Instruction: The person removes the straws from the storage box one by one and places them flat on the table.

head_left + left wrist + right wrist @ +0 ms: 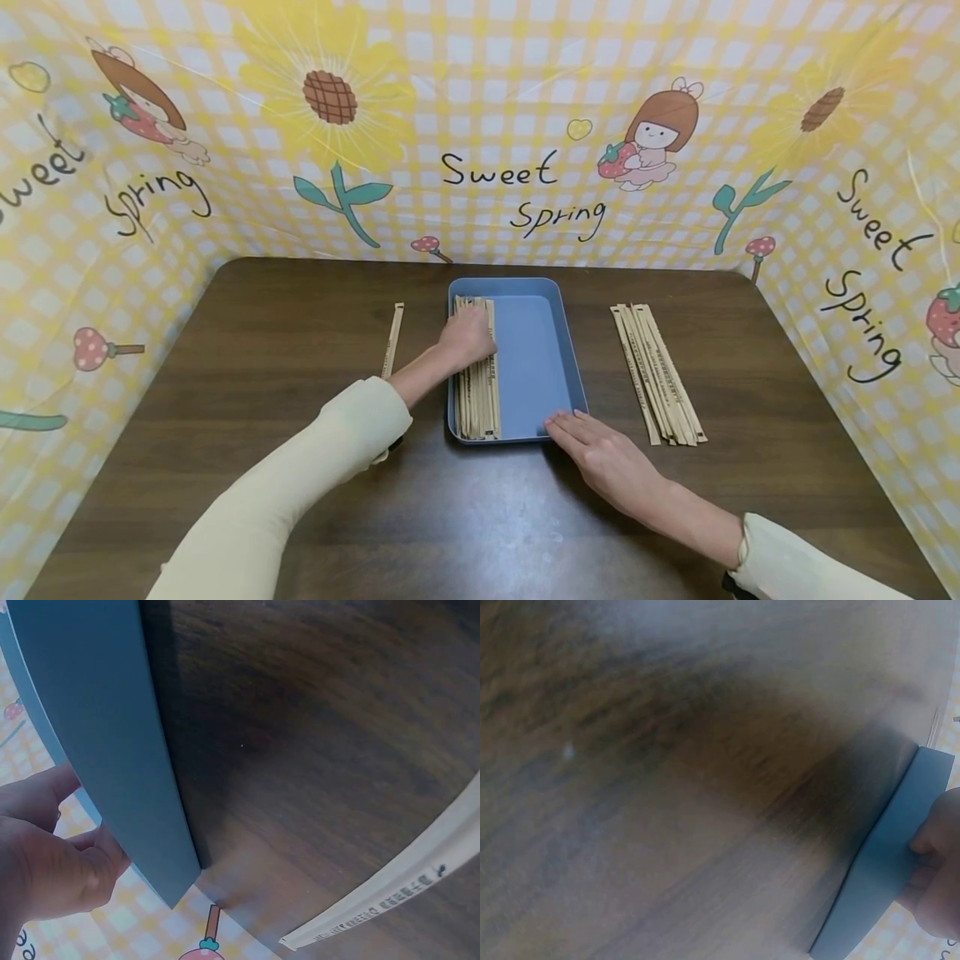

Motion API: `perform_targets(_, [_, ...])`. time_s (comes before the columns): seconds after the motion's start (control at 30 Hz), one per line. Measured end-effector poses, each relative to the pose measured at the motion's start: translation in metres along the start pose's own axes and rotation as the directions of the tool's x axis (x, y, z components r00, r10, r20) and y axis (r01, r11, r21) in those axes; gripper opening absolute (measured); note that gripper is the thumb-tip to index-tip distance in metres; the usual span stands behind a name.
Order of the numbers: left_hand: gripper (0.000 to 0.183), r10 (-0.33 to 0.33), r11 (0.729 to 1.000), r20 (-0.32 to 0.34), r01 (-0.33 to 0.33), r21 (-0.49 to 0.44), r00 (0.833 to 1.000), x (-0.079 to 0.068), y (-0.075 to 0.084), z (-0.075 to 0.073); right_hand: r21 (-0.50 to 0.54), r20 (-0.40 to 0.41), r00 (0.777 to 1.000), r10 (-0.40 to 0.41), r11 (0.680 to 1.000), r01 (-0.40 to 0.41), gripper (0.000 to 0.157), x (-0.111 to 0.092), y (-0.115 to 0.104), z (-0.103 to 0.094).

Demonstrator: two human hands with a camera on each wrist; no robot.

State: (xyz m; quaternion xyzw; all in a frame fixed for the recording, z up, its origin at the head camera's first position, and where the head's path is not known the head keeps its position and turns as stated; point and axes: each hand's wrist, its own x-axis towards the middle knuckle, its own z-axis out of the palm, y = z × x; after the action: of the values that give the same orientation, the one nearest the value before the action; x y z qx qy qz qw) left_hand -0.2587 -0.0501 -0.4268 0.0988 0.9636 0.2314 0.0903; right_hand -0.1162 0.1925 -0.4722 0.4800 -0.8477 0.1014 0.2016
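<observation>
My left hand [468,335] reaches into the blue tray [534,367] with bent fingers, over a stack of long, thin paper-wrapped sticks [477,408] lining its left side. In the left wrist view, the tray wall [97,712] hides the fingertips of the left hand [60,859], so whether they pinch a stick cannot be told. My right hand [600,454] rests at the tray's near right corner, its fingers fairly straight on the rim. From the right wrist view, the right hand [936,870] touches the tray's outer wall [885,851].
One wrapped stick [393,337] lies on the dark wooden table [315,308] left of the tray. To the right lies a loose bundle of similar sticks [660,375]. A yellow checked cloth [487,100] with printed flowers encloses the table's back and sides.
</observation>
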Motion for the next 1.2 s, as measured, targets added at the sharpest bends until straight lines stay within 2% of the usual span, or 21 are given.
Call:
perform_targets(0.17, [0.035, -0.027, 1.0, -0.024, 0.027, 0.012, 0.999, 0.003, 0.0, 0.001, 0.004, -0.008, 1.0, -0.002, 1.0, 0.002, 0.044, -0.001, 0.0, 0.0])
perform_targets(0.3, [0.037, -0.025, 1.0, -0.029, 0.025, 0.01, 0.999, 0.004, 0.001, 0.002, 0.001, -0.011, 1.0, -0.001, 1.0, 0.001, 0.044, -0.001, 0.0, 0.0])
perform_targets(0.53, [0.048, -0.021, 0.996, -0.011, 0.02, -0.085, 1.0, 0.004, -0.003, 0.005, 0.002, -0.017, 1.0, -0.008, 1.0, 0.008, 0.043, 0.0, 0.0, 0.0])
perform_targets(0.8, [0.05, 0.004, 0.987, 0.017, -0.001, -0.161, 1.0, 0.002, -0.005, -0.004, 0.006, -0.013, 1.0, -0.006, 1.0, 0.006, 0.042, 0.0, 0.0, -0.001])
perform_targets(0.93, [0.051, -0.007, 0.968, 0.003, 0.007, -0.251, 1.0, 0.0, -0.007, -0.011, 0.007, -0.012, 1.0, -0.003, 1.0, 0.003, 0.043, 0.0, 0.0, -0.001])
perform_targets(1.2, [0.043, -0.091, 0.901, 0.0, 0.082, -0.425, 0.996, -0.006, -0.017, -0.024, 0.006, -0.025, 1.0, -0.011, 1.0, 0.011, 0.041, 0.0, 0.0, 0.0])
